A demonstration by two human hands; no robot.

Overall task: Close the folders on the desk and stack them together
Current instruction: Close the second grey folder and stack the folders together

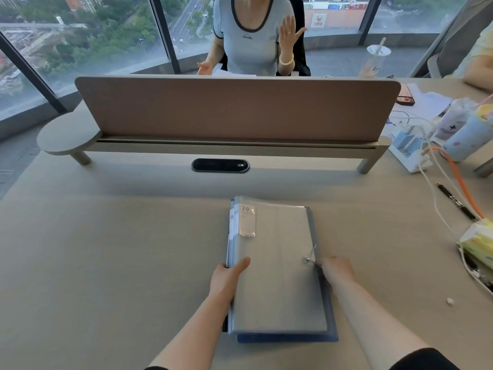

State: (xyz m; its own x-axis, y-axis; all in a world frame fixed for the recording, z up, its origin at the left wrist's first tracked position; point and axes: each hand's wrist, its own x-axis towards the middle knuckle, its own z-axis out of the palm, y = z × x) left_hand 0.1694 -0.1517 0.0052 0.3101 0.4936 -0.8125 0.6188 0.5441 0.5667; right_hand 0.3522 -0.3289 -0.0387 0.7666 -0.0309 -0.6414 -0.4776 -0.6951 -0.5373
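stack [277, 265]: closed folders are piled together on the desk [106, 249], in the near middle, long side running away from the person; it is held between the two hands.
top folder [282, 236]: pale grey and translucent, with a "20" label at its far left corner and a string-and-button clasp near its right edge.
lower folders [288, 338]: darker blue edges are seen jutting out beneath along the near and right sides; the count cannot be told.
left hand [226, 279]: the stack's left edge is gripped, thumb laid on the top cover, fingers hidden under the pile.
right hand [337, 268]: placed against the stack's right edge, just beside the clasp; its fingers are hidden behind the folders, so a grip cannot be told.
divider [234, 108]: a brown panel stands upright across the desk, well beyond the stack.
grommet [220, 165]: a dark oval set in the desk between divider and stack.
pen [456, 201]: laid at the right, well apart from the stack.
power strip [408, 153]: white, at the far right, with plugs and cables seated in it.
bag [477, 249]: at the right edge, yellow-green packets seen inside.
person [253, 36]: seated beyond the divider, one hand raised.
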